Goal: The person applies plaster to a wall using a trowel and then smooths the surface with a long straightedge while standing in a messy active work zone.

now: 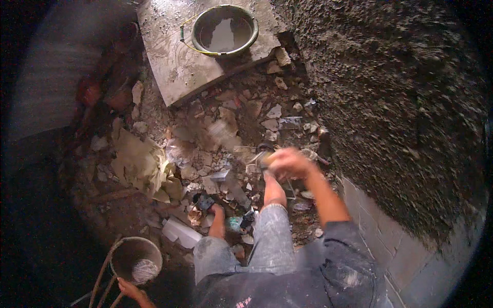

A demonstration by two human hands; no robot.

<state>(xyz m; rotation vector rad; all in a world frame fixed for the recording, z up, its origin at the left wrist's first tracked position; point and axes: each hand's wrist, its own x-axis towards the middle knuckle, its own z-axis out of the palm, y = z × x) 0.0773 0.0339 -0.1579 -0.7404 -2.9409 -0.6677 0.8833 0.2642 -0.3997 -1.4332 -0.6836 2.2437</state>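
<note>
My right hand (290, 163) is closed, blurred by motion, round a small hand tool with a tan handle (268, 160). The tool's far end is smeared, and its exact kind cannot be made out. It is above my right foot, over the rubble. At the lower left, my left hand (131, 290) has its fingers closed on the rim of a round bucket (114, 259). A pale grey patch of material (145, 271) lies in that bucket. Wooden poles (100, 282) stand right beside this hand.
A dark tub (252, 43) with grey wet contents and a wire handle stands on a splattered board (177, 77). Rough, dark plaster (390, 102) covers the wall on the right above bare blocks (375, 220). Broken rubble (246, 108) and a crumpled sack (136, 159) litter the ground.
</note>
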